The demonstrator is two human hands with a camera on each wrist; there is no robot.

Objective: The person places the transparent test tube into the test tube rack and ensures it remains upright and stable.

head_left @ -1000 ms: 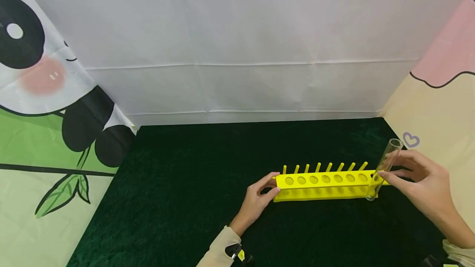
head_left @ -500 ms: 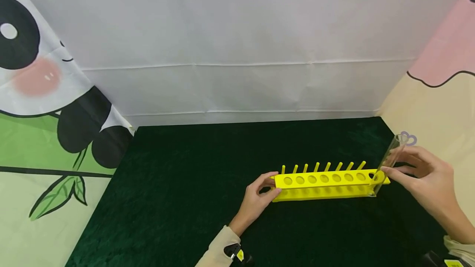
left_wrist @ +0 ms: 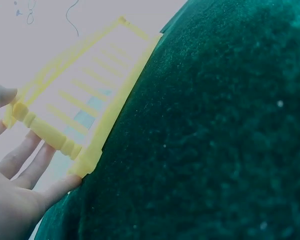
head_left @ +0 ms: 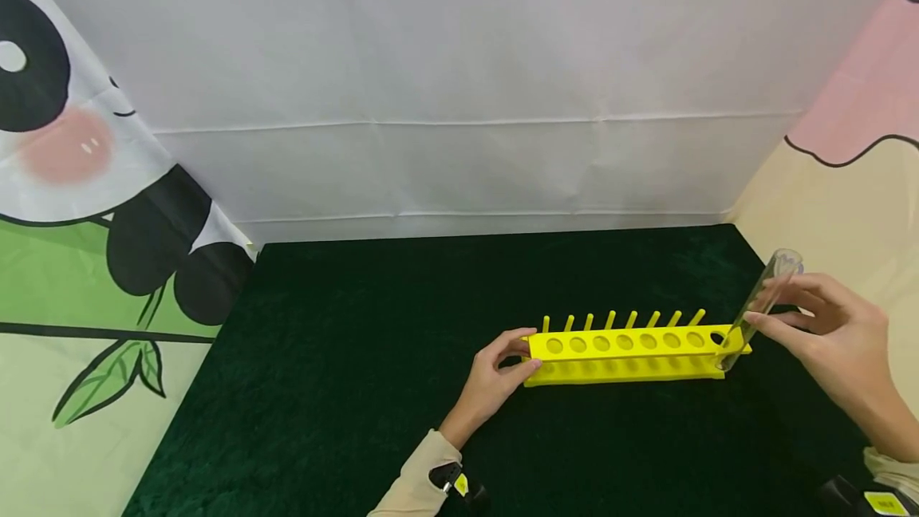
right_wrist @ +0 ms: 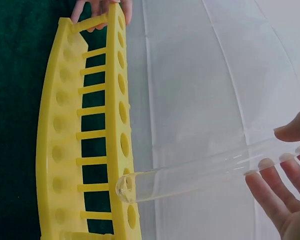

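Observation:
A yellow test tube rack [head_left: 632,353] stands on the dark green cloth. At its left end my left hand [head_left: 491,381] grips the frame; in the left wrist view fingers [left_wrist: 32,150] spread along the end post. A clear glass test tube [head_left: 757,305] leans over the rack's right end, tilted to the right, and my right hand [head_left: 836,333] pinches its upper part between thumb and fingertips. Seen from the right wrist, the tube's rounded bottom [right_wrist: 125,188] lies in front of a hole in the upper plate [right_wrist: 116,100]. Whether it touches the plate I cannot tell.
The dark green cloth [head_left: 359,357] covers the table. Behind it hangs a white creased sheet [head_left: 459,86]. A panda-print cloth [head_left: 79,150] hangs at left, a pink and cream one [head_left: 847,206] at right. Upright yellow pegs [head_left: 610,319] line the rack's back.
My right hand has raised the test tube slightly and drawn it a little to the right. A hole near the rack's right end now shows. My left hand keeps its hold on the rack.

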